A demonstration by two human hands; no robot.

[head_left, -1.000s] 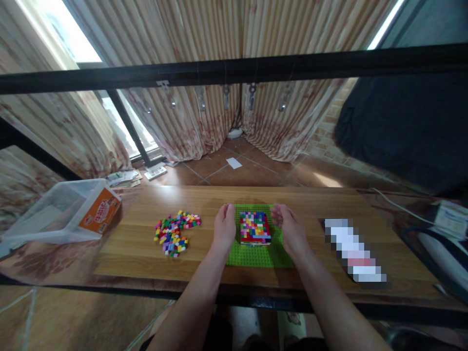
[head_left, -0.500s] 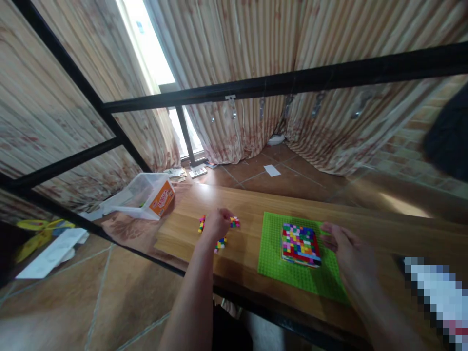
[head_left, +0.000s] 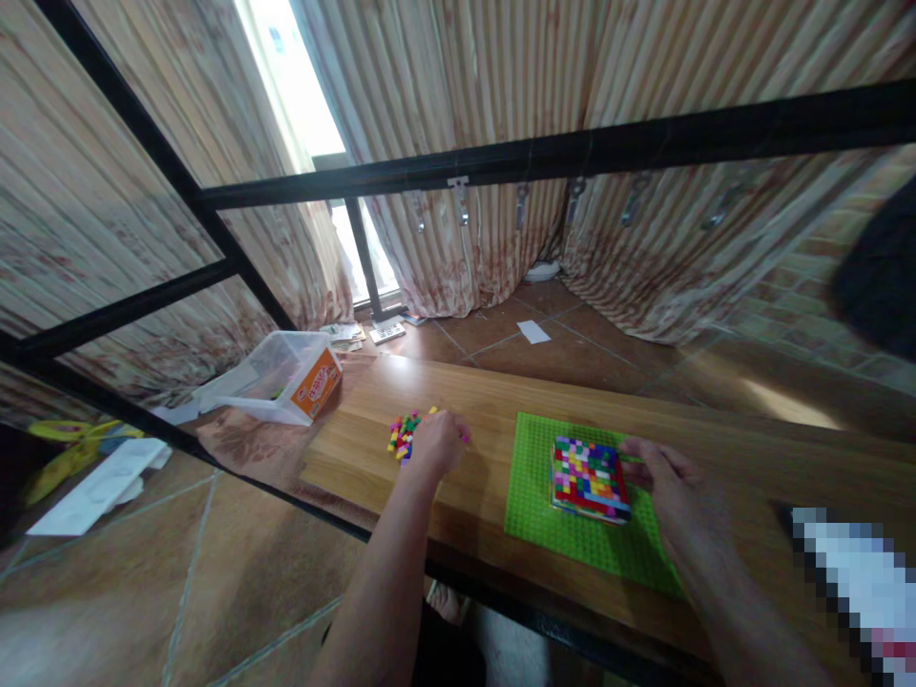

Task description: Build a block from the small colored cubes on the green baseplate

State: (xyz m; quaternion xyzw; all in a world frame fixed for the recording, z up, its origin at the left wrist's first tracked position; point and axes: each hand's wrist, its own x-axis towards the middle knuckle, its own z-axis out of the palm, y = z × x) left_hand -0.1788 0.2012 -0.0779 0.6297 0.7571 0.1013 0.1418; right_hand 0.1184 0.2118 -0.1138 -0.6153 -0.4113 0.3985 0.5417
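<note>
The person's left hand [head_left: 438, 445] is over a pile of loose bricks [head_left: 404, 435] on the left part of the wooden surface [head_left: 358, 468]. Its fingers point down among the pieces and are mostly hidden by the back of the hand, so it cannot be told whether they pinch a brick. Small pieces in yellow, green, red, pink and blue show around it, most of them on its left.

The right hand [head_left: 671, 480] is at the right side of a square brick build [head_left: 588, 479], its fingers loosely bent, with the tips right by the build's upper right edge. Whether they touch it or grasp anything cannot be made out.

The build sits on a green studded baseplate [head_left: 530, 525], roughly in its middle, with plate showing around it. Its top is a patchwork of many colours, with red along part of the border. The baseplate lies flat on the surface, well apart from the pile.

Beyond the surface's left end is a clear plastic bin [head_left: 264, 382] with an orange label [head_left: 316, 385]. A pixelated item [head_left: 855, 572] lies to the right of the right hand.
</note>
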